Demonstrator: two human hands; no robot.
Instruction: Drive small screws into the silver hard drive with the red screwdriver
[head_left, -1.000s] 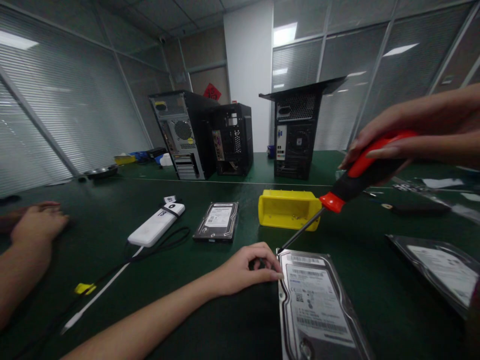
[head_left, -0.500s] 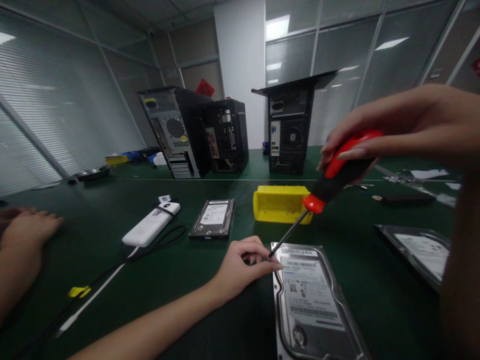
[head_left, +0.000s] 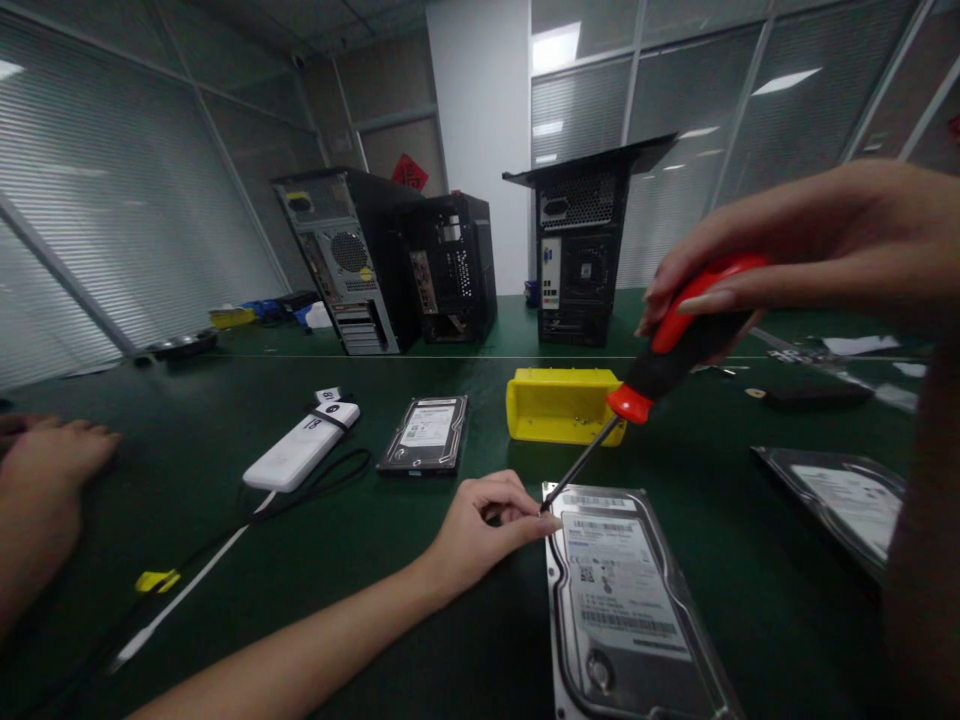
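Note:
My right hand [head_left: 817, 240] is closed around the red and black handle of a screwdriver [head_left: 660, 355]. Its shaft slants down to the left, and the tip ends at the fingertips of my left hand [head_left: 484, 530]. Those fingers are pinched together at the top left corner of a silver hard drive [head_left: 622, 600], and what they hold, if anything, is too small to make out. The drive lies label up on the table, its near end cut off by the frame. Behind it a yellow bin [head_left: 559, 410] lies with its open side toward me, a few tiny screws inside.
Other hard drives lie at centre [head_left: 426, 435] and right [head_left: 840, 510]. A white power strip [head_left: 304, 445] with cables is on the left. Another person's hand [head_left: 56, 465] rests at the left edge. Computer cases [head_left: 367, 260] stand at the back, one [head_left: 581, 260] with a tilted panel on top.
My left thumb has drawn back slightly toward the drive's corner and the screwdriver tip. The screwdriver and my right hand have barely shifted.

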